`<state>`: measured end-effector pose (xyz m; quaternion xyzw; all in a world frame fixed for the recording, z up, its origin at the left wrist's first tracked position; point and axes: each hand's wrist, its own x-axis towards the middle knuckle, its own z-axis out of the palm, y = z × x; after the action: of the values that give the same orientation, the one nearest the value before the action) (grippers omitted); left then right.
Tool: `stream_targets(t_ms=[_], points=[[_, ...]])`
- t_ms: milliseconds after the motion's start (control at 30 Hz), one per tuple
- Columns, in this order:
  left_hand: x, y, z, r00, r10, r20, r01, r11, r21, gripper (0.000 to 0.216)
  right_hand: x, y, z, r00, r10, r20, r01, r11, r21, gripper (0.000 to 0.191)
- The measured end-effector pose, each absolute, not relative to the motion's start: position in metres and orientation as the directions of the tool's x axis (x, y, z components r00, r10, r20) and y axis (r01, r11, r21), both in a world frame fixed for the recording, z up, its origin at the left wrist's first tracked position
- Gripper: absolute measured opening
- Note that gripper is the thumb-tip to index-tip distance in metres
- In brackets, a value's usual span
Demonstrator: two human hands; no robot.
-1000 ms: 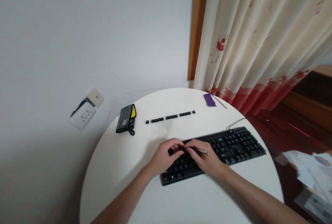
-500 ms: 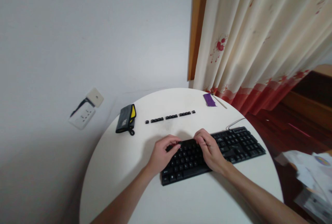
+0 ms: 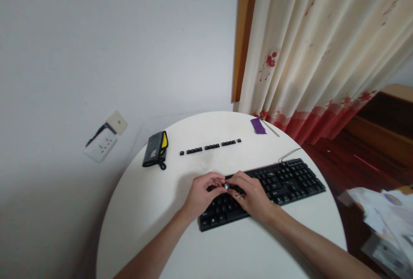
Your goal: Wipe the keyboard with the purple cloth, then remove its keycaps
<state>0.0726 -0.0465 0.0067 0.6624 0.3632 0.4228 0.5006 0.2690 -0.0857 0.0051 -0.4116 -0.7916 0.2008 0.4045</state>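
Over the left part of a black keyboard [image 3: 284,186], my left hand [image 3: 203,193] and my right hand [image 3: 251,193] meet at their fingertips. Between them is a small keycap [image 3: 226,186] with a pale, shiny face. Thumb and fingers of both hands are closed on it, and its finer detail is too small to make out. Beneath the hands, the upper left rows of keys are partly hidden. Further back, several loose black keycaps [image 3: 212,146] lie in a spaced row on the white round table [image 3: 135,227].
A dark grey pouch with yellow lining [image 3: 155,149] lies at the left. Toward the back right are a purple cloth [image 3: 258,126] and a thin stick [image 3: 271,128]. The keyboard's cable [image 3: 288,154] runs over the right edge. A wall and a curtain [image 3: 290,63] stand behind.
My right hand has moved left across the keyboard to meet my left fingertips. The pale, shiny face of the keycap now shows between the hands. My left hand stays nearly in place.
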Motion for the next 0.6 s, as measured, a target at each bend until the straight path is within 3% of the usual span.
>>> stream_targets(t_ms=[200, 367, 600], points=[[0.065, -0.041, 0.011, 0.268, 0.923, 0.276, 0.140, -0.320, 0.937, 0.020, 0.304, -0.039, 0.019, -0.155, 0.864, 0.480, 0.639, 0.458, -0.618, 0.014], [0.063, -0.040, 0.011, 0.299, 0.911, 0.285, 0.181, -0.347, 0.920, 0.030, 0.359, 0.042, 0.020, 0.063, 0.970, 0.236, 0.865, 0.066, -0.498, 0.018], [0.063, -0.040, 0.008, 0.347, 0.897, 0.273, 0.220, -0.361, 0.906, 0.033, 0.374, 0.093, -0.003, 0.084, 0.992, 0.094, 0.882, -0.030, -0.471, 0.021]])
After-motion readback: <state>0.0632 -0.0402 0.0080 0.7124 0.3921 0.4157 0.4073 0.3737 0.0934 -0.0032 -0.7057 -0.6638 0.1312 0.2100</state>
